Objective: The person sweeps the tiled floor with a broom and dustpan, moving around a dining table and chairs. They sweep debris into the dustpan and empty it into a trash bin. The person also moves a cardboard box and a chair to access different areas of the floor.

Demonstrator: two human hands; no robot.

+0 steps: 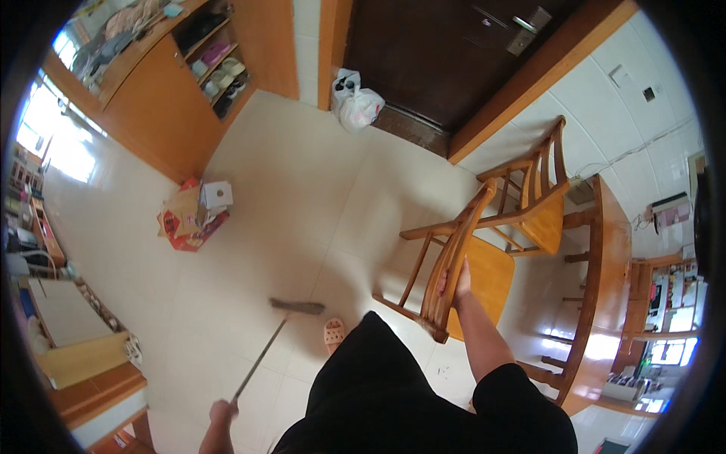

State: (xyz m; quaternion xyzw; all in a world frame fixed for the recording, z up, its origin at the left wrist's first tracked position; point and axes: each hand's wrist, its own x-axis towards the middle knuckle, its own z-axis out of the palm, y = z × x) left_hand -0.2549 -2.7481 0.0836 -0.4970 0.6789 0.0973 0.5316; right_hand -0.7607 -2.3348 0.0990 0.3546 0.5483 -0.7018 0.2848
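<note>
My left hand is closed around the thin handle of a broom. Its dark, narrow head rests on the pale tiled floor, ahead of my foot in a pink slipper. On the other side, my right hand grips the slatted back of a wooden chair, with the fingers wrapped over a rail. The chair appears turned with its seat towards the table. A few small dark specks lie on the floor near this chair.
A second wooden chair and a wooden table stand at right. White plastic bags sit by the dark door. A red paper bag with cardboard stands near the shoe cabinet. Wooden furniture edges the lower left.
</note>
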